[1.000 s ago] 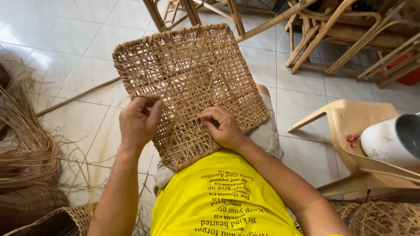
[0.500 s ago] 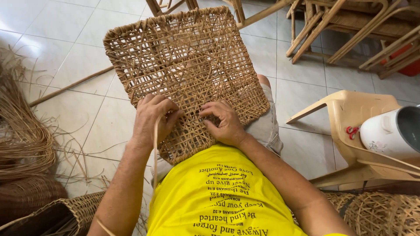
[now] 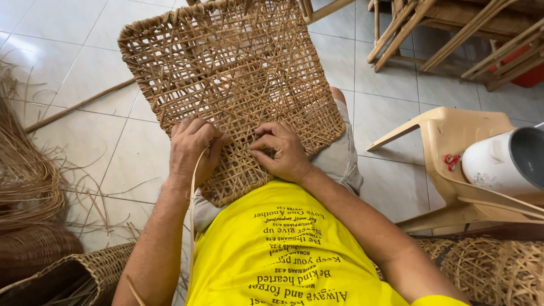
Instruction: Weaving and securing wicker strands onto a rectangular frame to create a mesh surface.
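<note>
Head view: square woven rattan panel (image 3: pixel 226 85) tilted on the person's lap, filling centre and upper centre of frame, its near corner pointing down toward the yellow shirt (image 3: pixel 283 255). A loose rattan strand (image 3: pixel 192 209) runs long-axis vertical from the lower centre-left up to the panel's lower left edge. Left hand (image 3: pixel 192 150) sits right at the strand's top end, grip curled narrow around it, fingers pressed on the weave. Right hand (image 3: pixel 283 153) just beside, centre frame, fingertips pinched narrow into the mesh; can't tell if it holds a strand. Left hand is the nearer to the strand. Open tiled floor (image 3: pixel 85 130) left of the panel; loose cane bundle (image 3: pixel 28 175) far left edge, woven basket (image 3: pixel 68 277) lower left. Right side crowded: beige plastic chair (image 3: pixel 453 136) carrying a white pot (image 3: pixel 504 161); wooden frames (image 3: pixel 453 34) upper right.
</note>
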